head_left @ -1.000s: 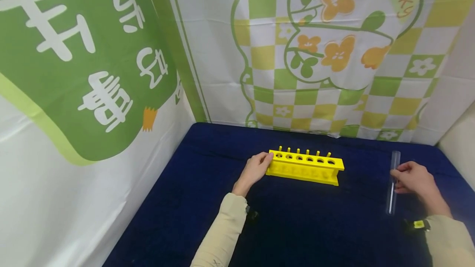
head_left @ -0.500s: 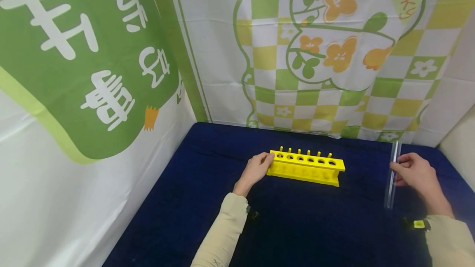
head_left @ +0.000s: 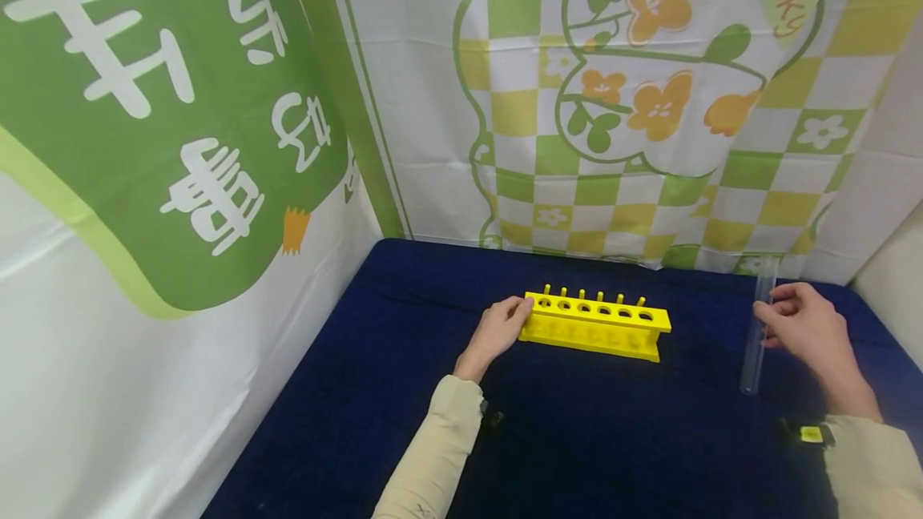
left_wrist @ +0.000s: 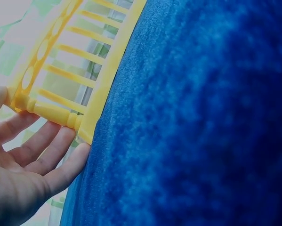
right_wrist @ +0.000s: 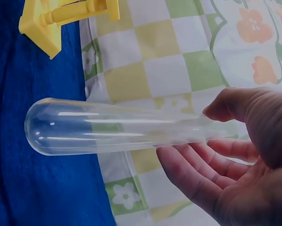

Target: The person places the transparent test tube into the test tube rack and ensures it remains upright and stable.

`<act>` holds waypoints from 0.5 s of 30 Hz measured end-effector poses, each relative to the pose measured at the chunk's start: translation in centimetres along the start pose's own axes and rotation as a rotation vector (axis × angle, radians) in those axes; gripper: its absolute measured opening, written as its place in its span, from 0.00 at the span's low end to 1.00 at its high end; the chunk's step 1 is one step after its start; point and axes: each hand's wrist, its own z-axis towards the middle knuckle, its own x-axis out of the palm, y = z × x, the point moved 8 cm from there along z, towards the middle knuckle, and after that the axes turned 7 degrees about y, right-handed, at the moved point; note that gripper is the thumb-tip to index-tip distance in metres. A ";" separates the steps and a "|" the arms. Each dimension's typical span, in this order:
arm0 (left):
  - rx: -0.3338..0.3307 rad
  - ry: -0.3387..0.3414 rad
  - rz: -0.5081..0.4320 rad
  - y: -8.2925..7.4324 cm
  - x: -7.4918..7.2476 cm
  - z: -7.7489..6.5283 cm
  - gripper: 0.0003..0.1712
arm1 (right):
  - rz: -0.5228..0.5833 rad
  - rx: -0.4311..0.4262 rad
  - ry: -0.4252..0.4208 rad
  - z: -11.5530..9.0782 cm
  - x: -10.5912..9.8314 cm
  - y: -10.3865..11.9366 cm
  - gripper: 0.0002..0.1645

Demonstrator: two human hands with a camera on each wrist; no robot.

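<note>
A yellow test tube rack (head_left: 594, 332) stands upright on the dark blue cloth, with a row of round holes and a row of pegs behind them. My left hand (head_left: 497, 331) holds its left end; in the left wrist view the thumb is at the top plate and the fingers lie around the end post (left_wrist: 53, 112). To the right of the rack, my right hand (head_left: 811, 327) pinches a clear test tube (head_left: 751, 367) between thumb and fingers, above the cloth. The tube's rounded end points down and slightly toward me. No contents show inside it (right_wrist: 65, 125).
Dark blue cloth (head_left: 577, 439) covers the table. A patterned curtain (head_left: 519, 118) hangs along the back edge, and a green and white one (head_left: 281, 359) along the left. A wrist device (head_left: 811, 434) sits at the right cuff.
My right hand has lifted the test tube a little, up and slightly left in the head view. The left hand stays on the rack, which has not moved.
</note>
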 end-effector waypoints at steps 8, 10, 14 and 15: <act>0.004 -0.004 0.005 0.1 0.0 0.1 0.34 | -0.010 -0.023 -0.012 -0.2 -0.1 1.3 0.32; 0.005 -0.004 0.009 0.2 0.1 0.2 0.34 | -0.013 -0.024 -0.013 -0.2 -0.2 1.5 0.34; 0.005 -0.006 0.014 0.1 0.1 0.2 0.34 | -0.007 -0.035 -0.010 -0.2 -0.2 2.4 0.36; 0.005 -0.006 0.013 0.1 0.1 0.2 0.34 | -0.001 -0.040 -0.005 -0.2 -0.3 2.6 0.36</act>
